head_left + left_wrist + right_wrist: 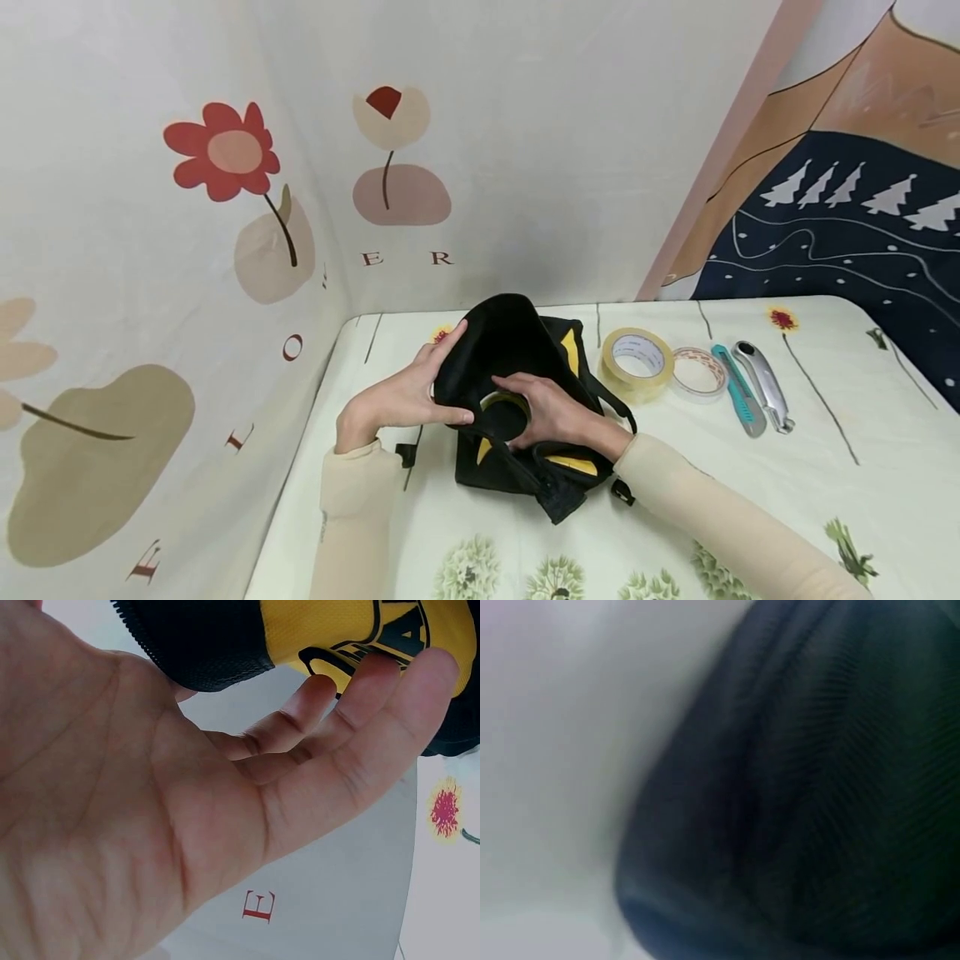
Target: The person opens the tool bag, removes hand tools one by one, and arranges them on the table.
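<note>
- Black bag [817, 787]: blurred and cut off in the right wrist view.
- Bag lettering [405, 637]: partly behind the left hand [187, 795].
- Ring-shaped item [495, 397]: partly hidden by the right hand [551, 408].
- Print [636, 343] in tape roll [637, 387]: too small to read.

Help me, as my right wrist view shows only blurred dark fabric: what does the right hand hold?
Observer: In the head view, the right hand grips a yellowish roll in the opening of the black bag.
Operator: And the left hand?
Observer: The left hand holds the edge of that opening.
Operator: What lies to the right of the bag?
Observer: A wide tape roll, a narrow tape roll, a teal cutter and a silver cutter.
</note>
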The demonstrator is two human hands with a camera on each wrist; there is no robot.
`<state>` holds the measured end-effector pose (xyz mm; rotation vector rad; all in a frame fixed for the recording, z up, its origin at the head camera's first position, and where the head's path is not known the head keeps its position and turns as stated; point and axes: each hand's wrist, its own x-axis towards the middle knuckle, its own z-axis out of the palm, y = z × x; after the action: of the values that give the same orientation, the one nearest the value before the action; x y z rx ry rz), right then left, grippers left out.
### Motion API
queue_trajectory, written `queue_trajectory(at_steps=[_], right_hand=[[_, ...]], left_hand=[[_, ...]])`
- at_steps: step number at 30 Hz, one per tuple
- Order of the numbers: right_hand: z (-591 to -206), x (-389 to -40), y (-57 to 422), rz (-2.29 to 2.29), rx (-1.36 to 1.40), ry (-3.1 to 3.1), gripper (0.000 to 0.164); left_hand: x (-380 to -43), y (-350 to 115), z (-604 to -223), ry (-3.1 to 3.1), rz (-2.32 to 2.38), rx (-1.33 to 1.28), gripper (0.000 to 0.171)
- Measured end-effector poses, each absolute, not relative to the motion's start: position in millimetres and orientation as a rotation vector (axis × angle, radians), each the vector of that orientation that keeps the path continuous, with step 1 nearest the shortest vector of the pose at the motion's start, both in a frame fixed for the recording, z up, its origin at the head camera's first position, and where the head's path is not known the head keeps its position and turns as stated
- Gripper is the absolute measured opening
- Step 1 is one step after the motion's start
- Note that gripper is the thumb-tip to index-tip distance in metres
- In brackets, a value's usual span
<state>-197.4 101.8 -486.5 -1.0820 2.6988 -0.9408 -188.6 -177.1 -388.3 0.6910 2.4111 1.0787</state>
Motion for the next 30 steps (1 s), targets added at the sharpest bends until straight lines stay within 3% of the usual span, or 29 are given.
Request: queue_trajectory(at_steps=[18,30], right_hand=[[-466,-198,109,-0.892,-1.035,2.792,0.105],[-454,-193,119,-1.093,-1.029,2.829,0.105]], left_hand=[[-189,-176,-392,2.412,1.067,0.68,0.127],[-191,-174,-392,2.422,1.041,0.694,0.128]])
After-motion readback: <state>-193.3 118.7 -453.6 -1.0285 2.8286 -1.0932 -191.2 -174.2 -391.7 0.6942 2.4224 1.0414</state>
